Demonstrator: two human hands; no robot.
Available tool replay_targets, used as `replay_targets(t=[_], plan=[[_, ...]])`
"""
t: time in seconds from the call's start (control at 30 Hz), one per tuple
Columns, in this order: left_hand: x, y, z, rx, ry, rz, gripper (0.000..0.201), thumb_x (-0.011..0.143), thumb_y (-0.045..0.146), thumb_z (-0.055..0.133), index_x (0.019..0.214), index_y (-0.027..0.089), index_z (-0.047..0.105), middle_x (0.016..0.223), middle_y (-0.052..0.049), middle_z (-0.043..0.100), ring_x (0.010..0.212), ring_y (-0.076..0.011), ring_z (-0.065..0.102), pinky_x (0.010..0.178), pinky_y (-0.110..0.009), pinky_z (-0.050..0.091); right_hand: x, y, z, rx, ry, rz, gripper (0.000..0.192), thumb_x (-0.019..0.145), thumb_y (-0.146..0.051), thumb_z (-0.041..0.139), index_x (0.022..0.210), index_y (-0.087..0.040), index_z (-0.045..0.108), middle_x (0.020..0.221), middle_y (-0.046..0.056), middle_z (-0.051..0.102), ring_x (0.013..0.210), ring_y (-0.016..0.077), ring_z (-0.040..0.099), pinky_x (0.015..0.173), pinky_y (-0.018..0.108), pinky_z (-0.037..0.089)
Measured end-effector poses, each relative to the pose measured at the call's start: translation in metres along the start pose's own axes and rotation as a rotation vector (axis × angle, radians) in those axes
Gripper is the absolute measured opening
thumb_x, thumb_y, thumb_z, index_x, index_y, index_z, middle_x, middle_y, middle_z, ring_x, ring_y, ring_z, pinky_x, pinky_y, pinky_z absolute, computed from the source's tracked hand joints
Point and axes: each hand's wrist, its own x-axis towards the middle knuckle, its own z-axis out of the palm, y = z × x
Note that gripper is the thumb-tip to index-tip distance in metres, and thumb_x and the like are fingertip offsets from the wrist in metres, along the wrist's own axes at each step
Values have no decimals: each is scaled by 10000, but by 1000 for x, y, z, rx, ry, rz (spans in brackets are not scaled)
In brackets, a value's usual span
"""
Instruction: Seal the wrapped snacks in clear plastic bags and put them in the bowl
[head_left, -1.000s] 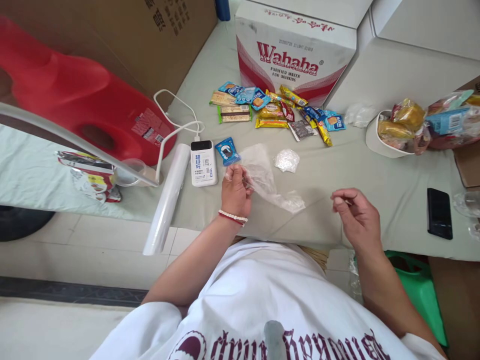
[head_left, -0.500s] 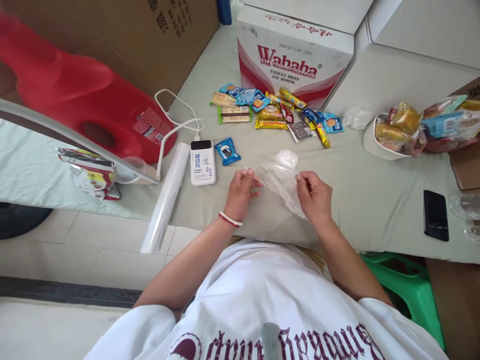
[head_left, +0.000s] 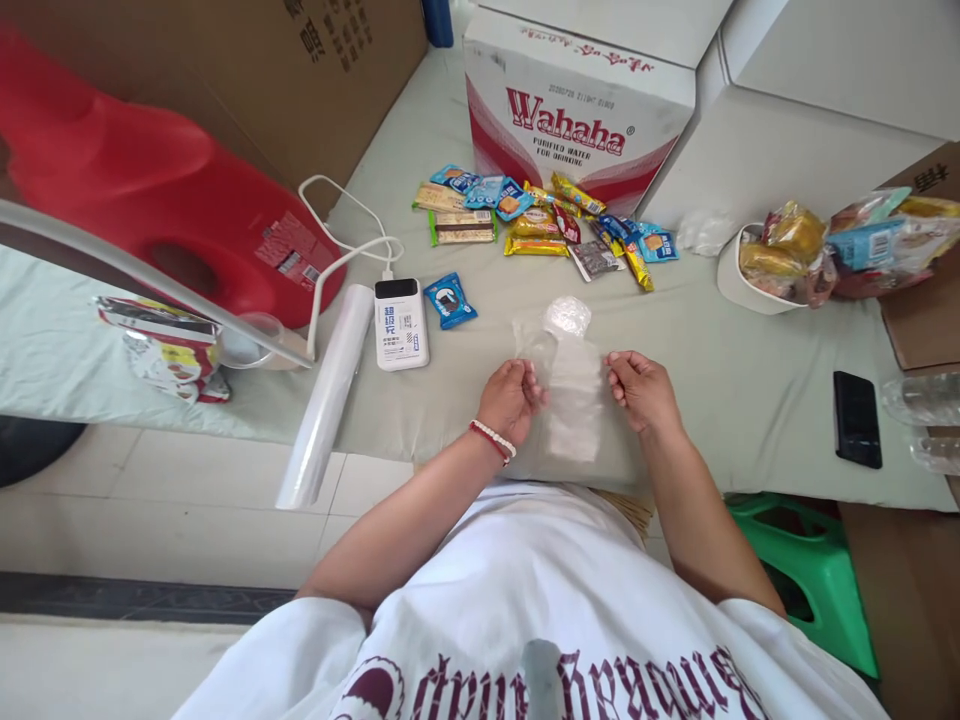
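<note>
A clear plastic bag (head_left: 574, 415) hangs spread between my two hands above the cloth-covered table. My left hand (head_left: 512, 400), with a red and white bracelet at the wrist, is closed with its fingertips pinching the bag's left side. On the other side my right hand (head_left: 643, 392) pinches the right edge between thumb and fingers. Just beyond the bag lies a shiny, round piece of clear plastic (head_left: 568, 317); whether it joins the bag I cannot tell. A blue snack packet (head_left: 451, 301) rests beyond my left hand, beside a white power bank (head_left: 401, 325).
Several wrapped snacks (head_left: 536, 220) lie before the Wahaha carton (head_left: 574, 120). At right are a filled white container (head_left: 757, 287) and a black phone (head_left: 857, 420). A plastic roll (head_left: 326, 400) overhangs the table's front edge near a red jug (head_left: 172, 200).
The bag has gone from bunched and slanting to spread out and hanging straighter. My left hand has moved right and nearer my body; my right hand has shifted slightly right.
</note>
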Motion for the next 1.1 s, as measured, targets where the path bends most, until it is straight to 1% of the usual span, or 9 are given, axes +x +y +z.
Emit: replay_targets(t=[0.13, 0.23, 0.33, 0.43, 0.5, 0.7, 0.8, 0.97, 1.1], plan=[[4, 0, -3, 60, 134, 91, 214, 1003, 237, 472, 794, 201, 500, 567, 95, 367, 399, -50, 248, 399, -166, 243, -6, 5, -6, -47, 26, 11, 417, 770, -591, 758, 802, -195, 629, 571, -63, 503, 421, 69, 374, 395, 221, 263], [2, -6, -5, 68, 115, 195, 214, 995, 272, 484, 789, 215, 470, 605, 79, 394, 423, -61, 265, 405, -177, 240, -26, 2, 0, -110, 14, -47, 470, 843, -662, 676, 787, -200, 608, 615, -37, 539, 464, 83, 440, 428, 222, 334], [0, -18, -3, 93, 90, 327, 246, 975, 313, 534, 764, 218, 451, 644, 59, 408, 464, -71, 308, 417, -191, 232, -46, 5, 18, -214, -98, -131, 475, 880, -687, 614, 848, -214, 633, 743, 8, 619, 624, 141, 574, 494, 236, 442], [-2, -27, 1, 115, 27, 408, 308, 974, 393, 563, 746, 220, 450, 646, 52, 397, 486, -79, 318, 429, -202, 244, -53, 14, 35, -340, -174, -212, 405, 853, -626, 666, 840, -222, 662, 772, 17, 628, 711, 165, 581, 572, 254, 496], [-2, -27, 1, 100, -4, 400, 345, 973, 458, 570, 754, 225, 442, 651, 56, 396, 477, -75, 293, 426, -206, 233, -49, 20, 38, -279, -174, -178, 378, 827, -596, 696, 810, -219, 669, 745, 10, 611, 692, 160, 563, 592, 265, 513], [6, -7, -12, 62, 91, 370, 398, 943, 530, 622, 783, 235, 408, 618, 86, 358, 446, -60, 251, 402, -191, 172, -35, 21, 15, -50, -201, 35, 434, 747, -624, 767, 786, -201, 678, 753, 19, 629, 612, 139, 558, 477, 242, 460], [7, 2, -20, 37, 112, 377, 357, 958, 488, 605, 792, 234, 417, 599, 93, 346, 433, -57, 256, 402, -178, 178, -34, 20, 4, 20, -119, -27, 405, 777, -601, 764, 787, -210, 658, 797, 15, 639, 646, 124, 564, 525, 231, 493], [1, 17, -38, 98, 138, 338, 287, 964, 439, 579, 811, 236, 446, 590, 90, 365, 418, -60, 284, 397, -179, 176, -34, 14, -15, 204, -6, -138, 395, 805, -595, 742, 836, -249, 554, 907, 3, 655, 865, 154, 659, 780, 308, 597], [-1, 21, -58, 315, 199, 349, 206, 961, 416, 539, 866, 244, 476, 660, 68, 436, 466, -86, 361, 425, -199, 263, -33, 17, -25, 183, 23, -45, 430, 792, -612, 753, 852, -257, 517, 661, -52, 540, 592, 133, 568, 482, 228, 466]])
